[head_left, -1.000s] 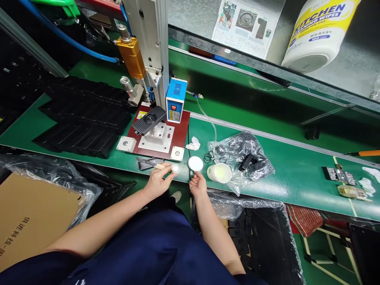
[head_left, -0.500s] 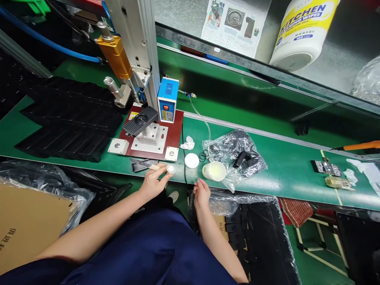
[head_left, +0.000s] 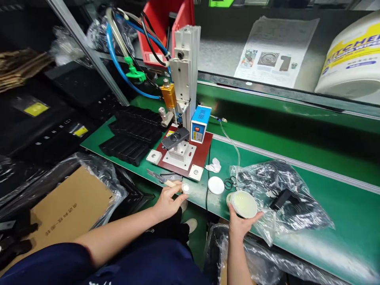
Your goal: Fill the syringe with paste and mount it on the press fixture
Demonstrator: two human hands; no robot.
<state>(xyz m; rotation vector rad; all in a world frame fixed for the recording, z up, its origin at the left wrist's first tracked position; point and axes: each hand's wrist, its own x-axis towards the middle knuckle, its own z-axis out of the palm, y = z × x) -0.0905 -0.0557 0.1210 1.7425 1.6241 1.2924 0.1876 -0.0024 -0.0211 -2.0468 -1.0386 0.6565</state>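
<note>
My left hand (head_left: 169,201) is closed on a wooden-handled tool (head_left: 170,183) and a small round white piece (head_left: 185,188) at the bench's front edge. My right hand (head_left: 240,225) is wrapped round a white cup (head_left: 244,204) with pale yellowish contents. Left of the cup lie a round white lid (head_left: 216,185) and black rings (head_left: 230,182). A black ribbed part (head_left: 175,138) with a round recess rests on the metal fixture (head_left: 179,155) of the press.
Dark parts (head_left: 130,146) are stacked left of the press. A blue box (head_left: 201,123) stands beside its column. Crumpled tissue (head_left: 213,165) and a clear bag (head_left: 282,198) of black parts lie to the right. A wipes tub (head_left: 353,59) stands above.
The view has swung left. My right hand has moved to the cup and taken hold of it. My left hand still grips the tool and white piece.
</note>
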